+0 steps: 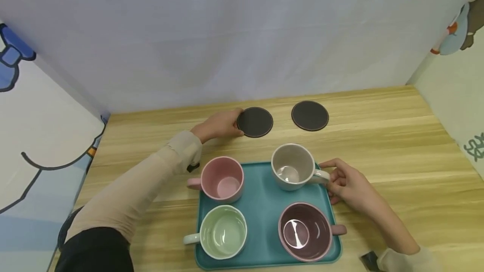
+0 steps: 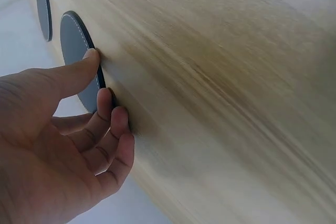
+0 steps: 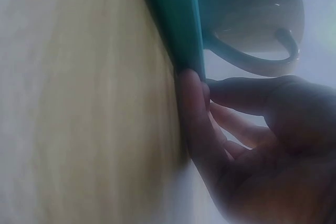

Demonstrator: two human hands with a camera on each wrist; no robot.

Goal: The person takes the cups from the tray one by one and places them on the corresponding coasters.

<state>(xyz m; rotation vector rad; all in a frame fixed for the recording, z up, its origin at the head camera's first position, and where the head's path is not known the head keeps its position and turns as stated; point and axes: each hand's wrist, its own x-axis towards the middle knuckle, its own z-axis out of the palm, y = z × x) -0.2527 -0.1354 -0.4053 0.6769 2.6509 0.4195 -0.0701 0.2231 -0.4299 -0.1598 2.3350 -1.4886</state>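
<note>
Fragile-looking mugs (image 1: 304, 232) load a tray (image 1: 261, 198); right hand (image 1: 351, 184) grips its rim. Left hand (image 1: 222, 124) pinches a light-looking coaster (image 1: 255, 122), best held edgewise.

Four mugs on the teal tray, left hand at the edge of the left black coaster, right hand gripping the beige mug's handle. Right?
One error: the right hand grips the edge of the teal tray, not the beige mug's handle. The right wrist view shows it, with the handle clear of the grip. The rest stands.
</note>
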